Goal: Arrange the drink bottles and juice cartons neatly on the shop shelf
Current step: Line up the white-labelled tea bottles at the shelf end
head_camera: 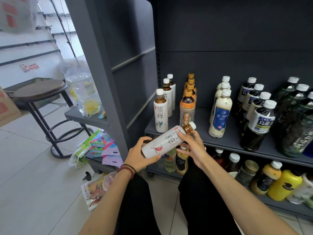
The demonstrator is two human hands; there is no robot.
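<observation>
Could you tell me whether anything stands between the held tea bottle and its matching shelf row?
Nothing visible does: the tea bottle, held by left hand and right hand, hangs directly before the matching row.

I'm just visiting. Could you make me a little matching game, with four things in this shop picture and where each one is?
Things:
1 red-bird bottle
2 orange-capped bottles
3 yellow bottle
4 stool

Places:
a on the lower shelf
b held between left hand and right hand
c on the floor, at the left
d in a row on the upper shelf

Pairs: 1-b, 2-d, 3-a, 4-c.
</observation>
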